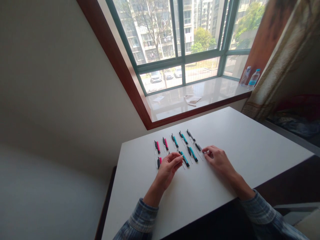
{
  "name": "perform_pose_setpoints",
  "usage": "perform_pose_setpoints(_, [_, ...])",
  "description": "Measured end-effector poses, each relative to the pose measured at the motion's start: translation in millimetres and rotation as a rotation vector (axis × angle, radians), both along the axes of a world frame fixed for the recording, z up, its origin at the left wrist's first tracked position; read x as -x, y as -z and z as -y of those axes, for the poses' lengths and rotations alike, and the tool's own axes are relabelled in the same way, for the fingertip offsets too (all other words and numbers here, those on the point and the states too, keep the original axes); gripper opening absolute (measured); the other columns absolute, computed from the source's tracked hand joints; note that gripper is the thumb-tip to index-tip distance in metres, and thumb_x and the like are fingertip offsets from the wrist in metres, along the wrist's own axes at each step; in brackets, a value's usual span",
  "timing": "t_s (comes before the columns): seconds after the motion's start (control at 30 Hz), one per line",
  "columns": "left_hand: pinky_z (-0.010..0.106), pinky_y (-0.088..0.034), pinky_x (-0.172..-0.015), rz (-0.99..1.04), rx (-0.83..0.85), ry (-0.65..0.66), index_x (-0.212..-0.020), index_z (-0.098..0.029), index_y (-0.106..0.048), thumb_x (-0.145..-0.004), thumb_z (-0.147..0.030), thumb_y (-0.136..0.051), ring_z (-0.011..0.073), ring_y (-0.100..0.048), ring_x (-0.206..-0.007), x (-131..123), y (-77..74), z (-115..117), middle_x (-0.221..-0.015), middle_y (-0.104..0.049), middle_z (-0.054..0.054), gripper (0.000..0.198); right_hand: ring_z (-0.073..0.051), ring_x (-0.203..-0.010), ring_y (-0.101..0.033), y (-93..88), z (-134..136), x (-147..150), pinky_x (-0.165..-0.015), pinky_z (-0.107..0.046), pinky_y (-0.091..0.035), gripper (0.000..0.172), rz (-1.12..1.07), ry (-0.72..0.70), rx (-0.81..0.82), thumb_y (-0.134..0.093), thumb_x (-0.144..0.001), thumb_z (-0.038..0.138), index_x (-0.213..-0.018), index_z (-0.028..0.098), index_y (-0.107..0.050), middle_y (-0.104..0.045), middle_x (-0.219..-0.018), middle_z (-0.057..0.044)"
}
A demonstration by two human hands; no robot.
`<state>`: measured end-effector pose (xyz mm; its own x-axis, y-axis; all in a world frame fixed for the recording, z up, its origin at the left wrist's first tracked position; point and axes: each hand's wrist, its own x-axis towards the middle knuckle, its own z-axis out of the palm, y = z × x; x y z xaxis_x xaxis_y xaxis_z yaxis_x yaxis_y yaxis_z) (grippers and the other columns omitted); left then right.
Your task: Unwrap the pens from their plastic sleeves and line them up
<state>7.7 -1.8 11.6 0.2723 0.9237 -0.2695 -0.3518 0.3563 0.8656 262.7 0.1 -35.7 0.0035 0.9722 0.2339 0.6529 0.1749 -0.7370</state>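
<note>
Small pens in clear sleeves lie in two rows on the white table point(225, 140). The far row has two pink pens point(158, 146) point(165, 143), two teal pens point(175, 140) point(184, 137) and a black one point(190, 134). The near row holds a pink pen point(159, 162), two teal pens point(185, 158) point(193, 154) and a black pen point(198, 147). My left hand point(168, 168) is curled, its fingertips pinching a sleeve between the pink and teal pens. My right hand point(217, 158) rests with fingers bent on the end of the black pen's sleeve.
A glossy window sill point(212, 91) runs behind the table, with a folded cloth point(191, 99), a paper scrap point(158, 98) and two water bottles point(250, 77). A curtain point(290, 63) hangs at the right. The table's edge falls off at the near right.
</note>
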Motion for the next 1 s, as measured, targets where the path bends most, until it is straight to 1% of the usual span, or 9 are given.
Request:
perform_pose_setpoints(0.3, [0.025, -0.05, -0.084, -0.024, 0.0, 0.009, -0.084, -0.015, -0.074, -0.07, -0.03, -0.093, 0.0113, -0.062, -0.079, 0, 0.2, 0, -0.088, -0.069, 0.003, 0.028, -0.021, -0.078, -0.069, -0.6, 0, -1, -0.08, -0.036, -0.053, 0.022, 0.004, -0.004, -0.001, -0.056, -0.092, 0.03, -0.099, 0.023, -0.076, -0.075, -0.099, -0.006])
perform_pose_setpoints(0.4, [0.026, -0.05, -0.084, -0.045, -0.008, 0.021, -0.085, -0.015, -0.074, -0.07, -0.031, -0.093, 0.0123, -0.063, -0.08, 2, 2.0, 1, -0.089, -0.07, 0.004, 0.029, -0.024, -0.086, -0.069, -3.0, 3, -1, -0.081, -0.037, -0.053, 0.022, 0.0, 0.032, -0.04, -0.057, -0.092, 0.032, -0.1, 0.023, -0.076, -0.075, -0.104, -0.007])
perform_pose_setpoints(0.47, [0.026, -0.05, -0.085, -0.063, -0.025, 0.033, -0.086, -0.015, -0.075, -0.07, -0.032, -0.093, 0.013, -0.063, -0.081, 2, 3.1, 1, -0.089, -0.071, 0.005, 0.029, -0.025, -0.091, -0.068, -9.8, 8, 1, -0.082, -0.038, -0.053, 0.022, -0.026, 0.039, -0.082, -0.058, -0.094, 0.034, -0.1, 0.024, -0.076, -0.075, -0.106, -0.007])
perform_pose_setpoints(0.53, [0.027, -0.05, -0.086, -0.086, -0.054, 0.056, -0.087, -0.015, -0.075, -0.072, -0.032, -0.092, 0.0138, -0.064, -0.082, 2, 3.0, 3, -0.09, -0.072, 0.005, 0.028, -0.025, -0.089, -0.068, -20.6, 16, 8, -0.08, -0.038, -0.052, 0.022, -0.076, 0.008, -0.102, -0.058, -0.096, 0.036, -0.101, 0.025, -0.076, -0.076, -0.105, -0.007])
perform_pose_setpoints(0.6, [0.028, -0.049, -0.087, -0.11, -0.082, 0.088, -0.087, -0.015, -0.076, -0.073, -0.033, -0.091, 0.0148, -0.064, -0.083, 1, 1.6, 4, -0.09, -0.073, 0.006, 0.027, -0.023, -0.084, -0.067, -33.1, 24, 18, -0.079, -0.037, -0.053, 0.021, -0.154, -0.055, -0.087, -0.061, -0.096, 0.039, -0.101, 0.026, -0.076, -0.077, -0.1, -0.006])
perform_pose_setpoints(0.73, [0.026, -0.047, -0.078, -0.159, -0.128, 0.149, -0.085, -0.015, -0.078, -0.073, -0.034, -0.09, 0.0156, -0.062, -0.078, 0, -2.9, 4, -0.083, -0.073, 0.007, 0.025, -0.023, -0.083, -0.068, -51.7, 37, 40, -0.076, -0.035, -0.054, 0.024, -0.253, -0.193, -0.037, -0.067, -0.095, 0.046, -0.103, 0.027, -0.079, -0.078, -0.096, -0.004])
perform_pose_setpoints(0.83, [0.026, -0.047, -0.076, -0.189, -0.169, 0.202, -0.085, -0.015, -0.079, -0.074, -0.032, -0.088, 0.0161, -0.062, -0.077, 0, -5.3, 4, -0.082, -0.072, 0.007, 0.023, -0.021, -0.079, -0.068, -55.7, 40, 47, -0.075, -0.033, -0.053, 0.022, -0.291, -0.253, 0.005, -0.068, -0.094, 0.045, -0.099, 0.027, -0.08, -0.079, -0.09, -0.002])
perform_pose_setpoints(1.0, [0.027, -0.048, -0.076, -0.217, -0.189, 0.246, -0.085, -0.014, -0.079, -0.074, -0.031, -0.088, 0.0162, -0.062, -0.076, -1, -9.2, 6, -0.081, -0.072, 0.007, 0.022, -0.02, -0.077, -0.067, -53.4, 39, 46, -0.073, -0.032, -0.053, 0.024, -0.328, -0.249, 0.032, -0.071, -0.092, 0.048, -0.099, 0.027, -0.08, -0.078, -0.085, -0.001])
